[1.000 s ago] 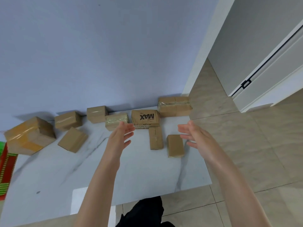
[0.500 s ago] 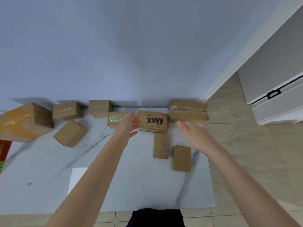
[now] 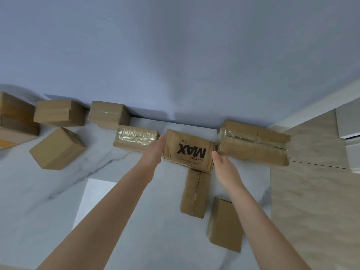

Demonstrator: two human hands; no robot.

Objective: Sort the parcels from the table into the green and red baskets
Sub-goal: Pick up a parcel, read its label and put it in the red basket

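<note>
The left hand and right hand, which had hovered apart at mid-frame, closed in on the MAX-printed parcel. The left pressed flat against its left end, and the right's thumb met its right end.

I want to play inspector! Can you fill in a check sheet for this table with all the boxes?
Surface: white marble table with grey veins.
Job's things: nine brown parcels on the table; the MAX parcel sits between a taped parcel and a long parcel; no baskets in view.
Clutter: a white rectangle on the table; cannot tell what it is.
Grippers: left hand presses flat on the MAX parcel's left end; right hand touches its right end with straight fingers.
Cables: nothing seen.
Surroundings: blue wall, beige tiled floor.
</note>
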